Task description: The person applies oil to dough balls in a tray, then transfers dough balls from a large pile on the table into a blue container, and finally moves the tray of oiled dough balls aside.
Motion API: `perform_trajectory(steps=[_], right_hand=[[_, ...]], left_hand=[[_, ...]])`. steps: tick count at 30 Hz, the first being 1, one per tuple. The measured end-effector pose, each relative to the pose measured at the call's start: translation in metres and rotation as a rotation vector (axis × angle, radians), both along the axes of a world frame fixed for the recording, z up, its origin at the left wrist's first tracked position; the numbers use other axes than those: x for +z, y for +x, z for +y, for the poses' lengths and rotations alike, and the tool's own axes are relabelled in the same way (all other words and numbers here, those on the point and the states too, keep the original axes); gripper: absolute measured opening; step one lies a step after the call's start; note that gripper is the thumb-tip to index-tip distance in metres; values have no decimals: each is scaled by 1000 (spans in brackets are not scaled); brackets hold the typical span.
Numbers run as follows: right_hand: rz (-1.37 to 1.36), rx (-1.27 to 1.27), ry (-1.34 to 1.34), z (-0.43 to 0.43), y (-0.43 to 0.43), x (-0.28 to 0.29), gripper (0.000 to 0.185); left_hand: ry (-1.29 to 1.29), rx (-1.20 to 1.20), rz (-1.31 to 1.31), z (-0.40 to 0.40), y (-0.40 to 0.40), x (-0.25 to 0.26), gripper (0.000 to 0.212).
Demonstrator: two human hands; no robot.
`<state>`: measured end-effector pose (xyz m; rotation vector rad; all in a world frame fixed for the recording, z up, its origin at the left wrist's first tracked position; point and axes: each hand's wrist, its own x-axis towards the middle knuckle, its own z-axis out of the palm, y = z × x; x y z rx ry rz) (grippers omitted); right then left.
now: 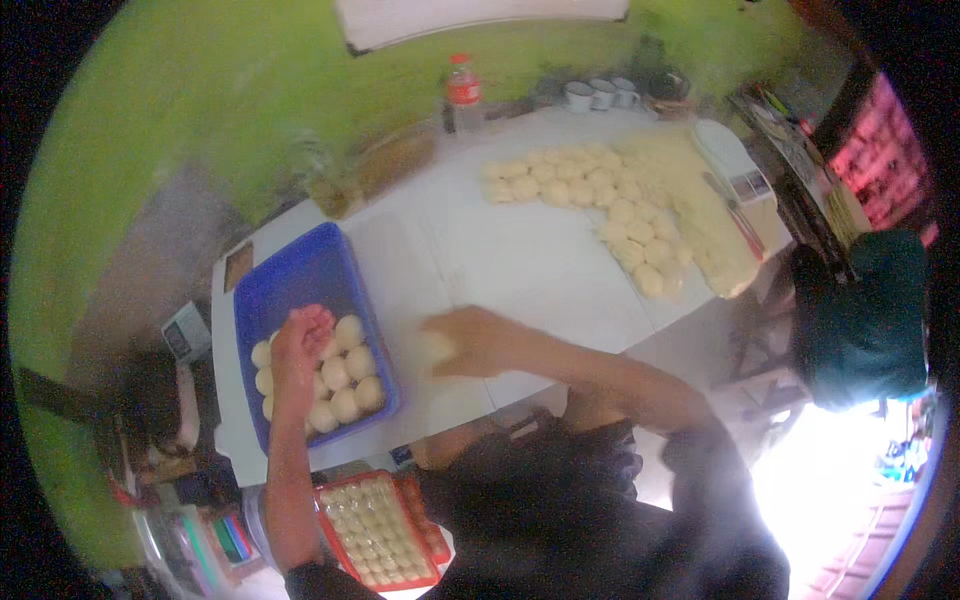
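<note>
Over the blue plastic tray (363, 285) is my left hand (302, 341), its fingers curled; whether it holds anything is unclear. Several smooth round dough balls (346, 405) fill the near part of that tray. My right hand (472, 341), blurred, is on or just above the white tabletop (517, 262) right of the tray, cupped around a pale dough ball (438, 347). More dough pieces (581, 193) lie in rows at the far right of the table, beside a larger pale sheet, perhaps dough or plastic (697, 217).
A white kitchen scale (724, 146) and a red-handled tool (746, 232) are at the right. A plastic bottle (465, 94) and enamel mugs (602, 95) line the back edge. A red tray (375, 529) with small wrapped balls sits below the table's near edge.
</note>
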<state>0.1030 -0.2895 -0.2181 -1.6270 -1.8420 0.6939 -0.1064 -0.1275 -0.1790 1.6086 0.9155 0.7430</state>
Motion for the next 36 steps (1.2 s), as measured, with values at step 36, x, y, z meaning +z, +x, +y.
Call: perform_trajectory(steps=[36], right_hand=[[-643, -403, 250, 68, 41, -78, 31]], left_hand=[[774, -339, 790, 108, -20, -45, 48]])
